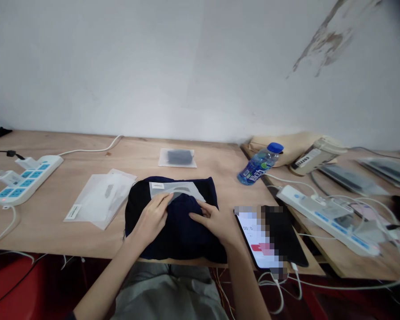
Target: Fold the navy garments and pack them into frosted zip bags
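A dark navy folded cloth point(184, 213) is between my hands, its rounded far end against the opening of a frosted plastic bag point(190, 186) with a white label. My left hand point(154, 217) is closed, its fingertips pinching the bag's near edge beside the cloth. On the other side my right hand point(210, 219) grips the folded cloth, thumb on top and fingers bent at the bag's edge. Both the bag and the cloth lie over a larger black and navy fabric point(140, 204) spread at the table's front edge. Part of the bag's opening is hidden by the cloth.
Several frosted bags point(98, 198) overlap on the left; a filled bag point(177, 158) lies farther back. Power strips point(30, 180) with cables stand at both sides. To the right are a bottle point(260, 164), a lit phone point(258, 240), a black flat object point(285, 235) and a cup point(315, 155).
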The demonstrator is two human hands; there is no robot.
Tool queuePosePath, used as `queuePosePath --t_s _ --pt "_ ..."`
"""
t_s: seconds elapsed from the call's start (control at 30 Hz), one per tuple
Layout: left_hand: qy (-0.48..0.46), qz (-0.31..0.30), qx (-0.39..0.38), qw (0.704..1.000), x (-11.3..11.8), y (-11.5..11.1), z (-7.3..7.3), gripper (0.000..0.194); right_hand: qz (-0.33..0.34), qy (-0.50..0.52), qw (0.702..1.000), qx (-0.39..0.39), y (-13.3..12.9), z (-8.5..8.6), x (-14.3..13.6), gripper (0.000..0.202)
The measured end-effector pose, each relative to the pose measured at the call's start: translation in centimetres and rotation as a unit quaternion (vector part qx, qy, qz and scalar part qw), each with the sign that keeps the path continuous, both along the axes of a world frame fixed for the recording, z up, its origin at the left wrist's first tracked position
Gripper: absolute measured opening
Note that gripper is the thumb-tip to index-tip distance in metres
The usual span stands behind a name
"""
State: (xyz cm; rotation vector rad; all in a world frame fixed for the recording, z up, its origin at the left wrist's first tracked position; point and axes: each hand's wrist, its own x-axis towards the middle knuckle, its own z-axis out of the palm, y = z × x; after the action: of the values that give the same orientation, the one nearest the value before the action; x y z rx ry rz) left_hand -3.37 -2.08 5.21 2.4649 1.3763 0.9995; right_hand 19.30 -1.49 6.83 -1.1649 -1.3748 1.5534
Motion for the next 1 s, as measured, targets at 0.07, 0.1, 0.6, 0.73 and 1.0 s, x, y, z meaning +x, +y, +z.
queuePosePath --t_s 0.07,0.1,0.6,0.73,1.0 --pt "-0.004 -0.001 -0.003 1.0 0.2 -0.2 -0.3 0.069 -0.021 0.002 1.0 -0.015 -0.4 -0.3 -0.8 0.046" --pt "-0.006 -0.003 -0.005 1.0 0.3 -0.3 -0.5 0.069 -0.037 -0.001 0.999 -0.019 -0.5 -0.4 -1.1 0.044" --pt "-0.038 -0.023 -0.034 0.998 2.6 -1.8 -0.6 0.079 -0.314 0.078 0.945 0.041 0.1 -3.0 -5.1 0.055" --pt "-0.032 -0.025 -0.022 0.999 2.8 -1.6 -0.9 0.076 -0.356 -0.016 0.931 0.081 0.7 -4.2 -6.6 0.056" --pt "-0.032 0.018 -0.019 0.999 1.4 -0.5 -0.6 0.072 -0.113 -0.254 0.954 0.115 -1.9 -0.3 -3.1 0.044"
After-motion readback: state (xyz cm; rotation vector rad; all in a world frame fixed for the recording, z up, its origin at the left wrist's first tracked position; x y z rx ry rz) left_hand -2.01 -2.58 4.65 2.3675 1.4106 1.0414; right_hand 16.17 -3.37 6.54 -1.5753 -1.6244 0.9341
